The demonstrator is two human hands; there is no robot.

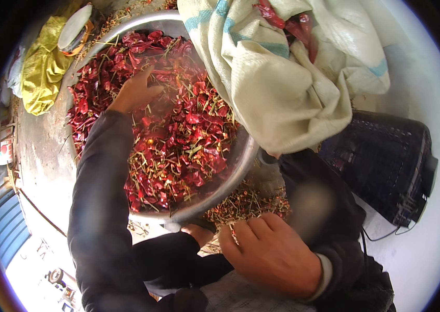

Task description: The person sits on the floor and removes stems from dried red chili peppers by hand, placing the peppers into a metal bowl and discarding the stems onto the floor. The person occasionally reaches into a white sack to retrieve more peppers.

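Note:
Red dried chili peppers (188,128), mixed with stems and broken pieces, fill a large round metal basin (239,171). My left hand (136,89) reaches over the left side of the basin, down at the peppers. Its thumb and forefinger are spread, with nothing visible between them; the other fingers are partly hidden. In front of my lap, below the basin's rim, my right hand (270,253) is raised with its back to me and its fingers curled. Whether anything is inside that hand is hidden.
A white woven sack (290,101) with blue stripes overhangs the basin's right edge, red peppers (302,33) at its mouth. A dark bulky object (380,160) stands right. Stems and scraps (247,202) litter the floor. A yellow sack (44,70) lies upper left.

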